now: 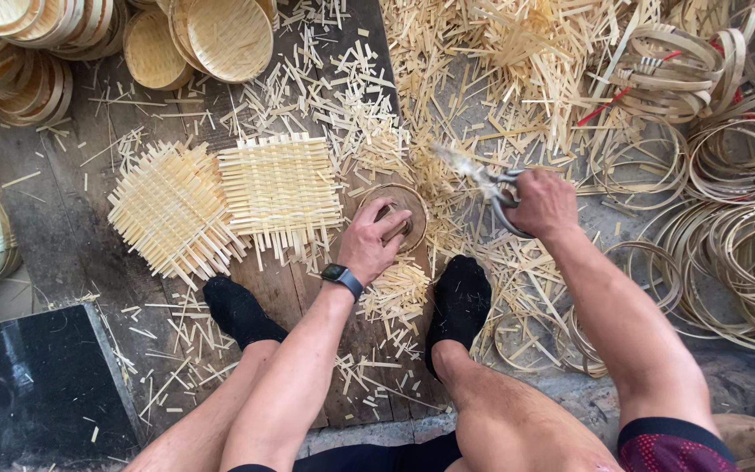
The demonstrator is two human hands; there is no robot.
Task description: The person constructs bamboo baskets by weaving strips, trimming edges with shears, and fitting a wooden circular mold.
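Small dark smartwatch screen (341,276) on left wrist

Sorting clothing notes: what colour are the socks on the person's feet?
Black socks, plain with no pattern, seen best in the head view.

A worn wooden plank floor (72,236) is seen, strewn with pale bamboo offcuts (500,61). At eleven o'clock woven trays (220,35) are stacked; at three o'clock bamboo hoops (736,236) are heaped. A dark slab (28,385) is spotted at eight o'clock, under even daylight.
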